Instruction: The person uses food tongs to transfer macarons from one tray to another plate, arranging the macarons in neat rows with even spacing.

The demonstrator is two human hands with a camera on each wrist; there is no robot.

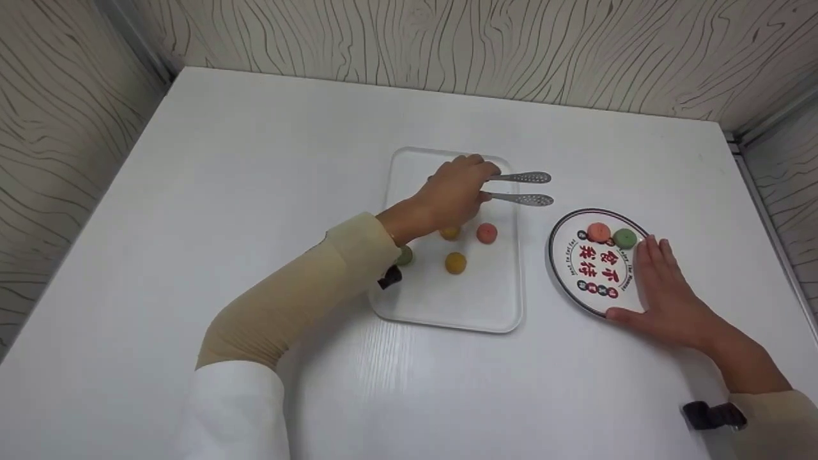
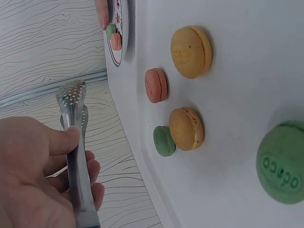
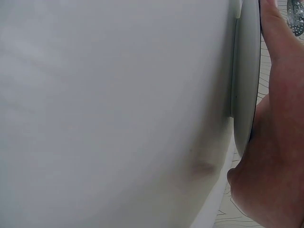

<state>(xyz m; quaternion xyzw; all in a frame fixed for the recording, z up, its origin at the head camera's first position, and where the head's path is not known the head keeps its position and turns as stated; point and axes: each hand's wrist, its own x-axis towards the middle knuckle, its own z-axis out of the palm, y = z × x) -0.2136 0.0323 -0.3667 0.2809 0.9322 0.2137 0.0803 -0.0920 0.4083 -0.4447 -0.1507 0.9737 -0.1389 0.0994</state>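
Note:
My left hand [image 1: 450, 191] holds silver tongs [image 1: 530, 177] above the white tray [image 1: 486, 310]. The two perforated tips stand apart with nothing between them, pointing right. On the tray lie a pink macaron [image 1: 487, 233], a yellow macaron [image 1: 455, 263], another yellow macaron [image 1: 451, 232] partly under the hand, and a green macaron [image 1: 404, 255] by the wrist. The left wrist view shows one more green macaron [image 2: 164, 141]. My right hand [image 1: 671, 300] rests against the right rim of a round plate [image 1: 629, 299], fingers straight. A pink macaron [image 1: 599, 232] and a green macaron [image 1: 625, 239] sit side by side on that plate.
Tray and plate stand on a white table [image 1: 255, 160], the plate to the tray's right. Wood-grain patterned panels [image 1: 447, 51] enclose the table at the back and sides. Black straps show at both sleeves.

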